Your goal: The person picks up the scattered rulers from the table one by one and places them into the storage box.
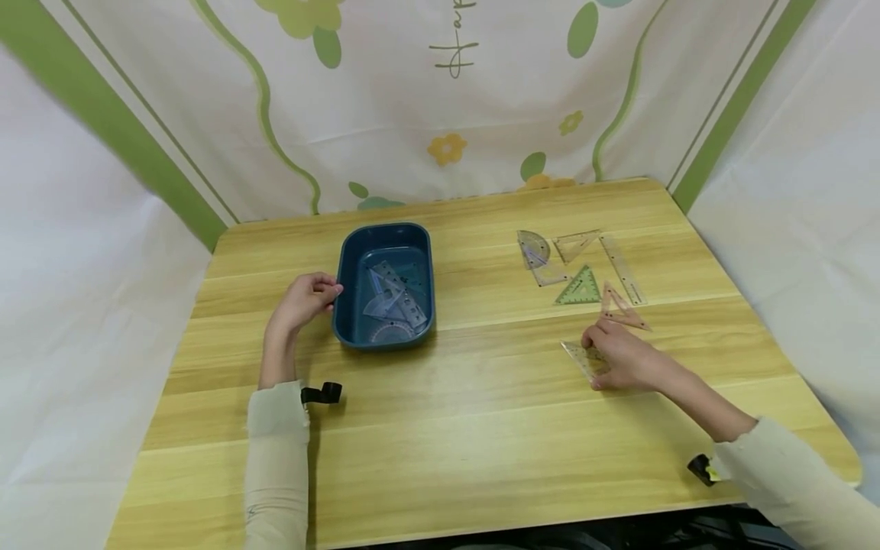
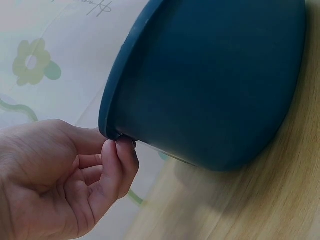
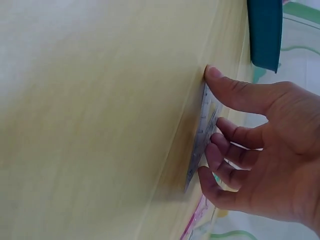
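Observation:
My left hand [image 1: 302, 303] pinches the left rim of a dark blue plastic bin [image 1: 385, 347] between thumb and fingers; the left wrist view shows the bin's outer wall [image 2: 210, 90] from close by. Inside the bin lie a clear ruler [image 1: 403, 296], a protractor [image 1: 392, 333] and other see-through pieces, overlapping. On the right, my right hand [image 1: 626, 359] holds a clear set square [image 1: 580, 356] by its edges, thumb at one end and curled fingers along the other side. In the right wrist view this set square [image 3: 201, 135] is seen nearly edge-on, just by the tabletop.
Beyond the right hand lie a reddish set square [image 1: 636, 321], a green set square [image 1: 580, 289], a clear ruler [image 1: 623, 271], a protractor [image 1: 539, 244] overlapping a set square [image 1: 550, 276], and another set square [image 1: 567, 249]. A printed cloth [image 1: 385, 107] hangs behind the wooden table [image 1: 467, 428].

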Motion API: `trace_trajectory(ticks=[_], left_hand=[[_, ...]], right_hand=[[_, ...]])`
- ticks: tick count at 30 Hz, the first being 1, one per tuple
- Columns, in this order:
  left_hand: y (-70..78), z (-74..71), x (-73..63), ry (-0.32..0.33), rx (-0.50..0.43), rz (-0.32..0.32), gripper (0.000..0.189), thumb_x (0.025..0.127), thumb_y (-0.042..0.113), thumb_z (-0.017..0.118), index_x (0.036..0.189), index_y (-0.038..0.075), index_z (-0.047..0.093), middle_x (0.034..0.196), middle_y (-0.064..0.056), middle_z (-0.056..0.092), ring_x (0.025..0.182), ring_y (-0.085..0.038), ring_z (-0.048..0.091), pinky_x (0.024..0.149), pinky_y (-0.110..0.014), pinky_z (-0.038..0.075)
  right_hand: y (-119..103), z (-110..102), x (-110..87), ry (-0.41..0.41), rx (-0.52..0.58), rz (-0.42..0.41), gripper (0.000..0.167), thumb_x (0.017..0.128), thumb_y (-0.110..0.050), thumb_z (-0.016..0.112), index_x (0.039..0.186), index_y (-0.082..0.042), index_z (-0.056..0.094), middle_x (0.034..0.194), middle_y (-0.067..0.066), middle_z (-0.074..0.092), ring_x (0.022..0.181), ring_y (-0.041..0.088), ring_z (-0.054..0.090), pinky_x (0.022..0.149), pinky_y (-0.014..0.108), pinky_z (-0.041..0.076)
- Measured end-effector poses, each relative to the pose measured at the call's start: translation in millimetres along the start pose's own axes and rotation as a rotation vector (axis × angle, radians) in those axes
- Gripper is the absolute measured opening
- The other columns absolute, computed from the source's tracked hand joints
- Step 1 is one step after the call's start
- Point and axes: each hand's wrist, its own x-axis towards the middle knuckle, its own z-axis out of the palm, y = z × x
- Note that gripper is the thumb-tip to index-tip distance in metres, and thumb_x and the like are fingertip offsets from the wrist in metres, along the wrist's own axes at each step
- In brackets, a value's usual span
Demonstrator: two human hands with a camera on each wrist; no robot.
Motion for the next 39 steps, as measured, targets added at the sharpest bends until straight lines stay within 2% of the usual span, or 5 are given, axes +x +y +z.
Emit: trace_trajectory(ticks=[13,17,22,29,39], left_hand=[[3.3,0.5,2.0,0.000,0.023,-0.012,0.036,0.106,0.019,0.050,0.129,-0.009,0.051,0.119,-0.024,0.057,0.081,-0.012,0.058,0.081,-0.033,0.059],[3.8,0.3,2.2,-0.002,0.026,-0.016,0.035,0.106,0.019,0.050,0.128,-0.009,0.051,0.117,-0.024,0.057,0.081,-0.012,0.058,0.081,-0.033,0.059],[1.9,0.2,1.8,-0.003,0.022,-0.029,0.035,0.106,0.018,0.050,0.128,-0.009,0.051,0.118,-0.023,0.057,0.081,-0.011,0.058,0.081,-0.033,0.059],[-0.1,0.1,2.0,-0.002,0.021,-0.025,0.037,0.105,0.019,0.050,0.129,-0.009,0.051,0.120,-0.025,0.057,0.083,-0.011,0.058,0.081,-0.033,0.059],[-1.3,0.7,1.4,0.006,0.032,-0.014,0.037,0.105,0.018,0.050,0.130,-0.009,0.051,0.121,-0.025,0.056,0.082,-0.011,0.058,0.080,-0.032,0.059]], right_hand=[[5,-11,9.8,-0.115,0.211,0.038,0.053,0.071,-0.003,0.087,0.100,-0.006,0.043,0.078,0.002,0.052,0.068,0.012,0.047,0.059,0.023,0.038],[11,-14,8.2,-0.096,0.240,0.007,0.045,0.076,0.001,0.082,0.101,-0.006,0.046,0.071,-0.006,0.062,0.063,0.006,0.056,0.093,0.043,0.043],[16,-17,10.1,-0.075,0.308,-0.030,0.034,0.081,0.004,0.076,0.106,-0.002,0.053,0.071,-0.007,0.069,0.069,0.006,0.067,0.116,0.067,-0.002],[19,-23,14.5,-0.069,0.364,0.029,0.023,0.088,0.000,0.072,0.108,0.000,0.061,0.076,-0.004,0.071,0.076,0.007,0.070,0.107,0.059,0.038],[17,-21,20.5,-0.082,0.606,0.105,0.022,0.096,0.001,0.060,0.115,0.013,0.061,0.093,0.015,0.075,0.085,0.016,0.074,0.085,0.037,0.059]])
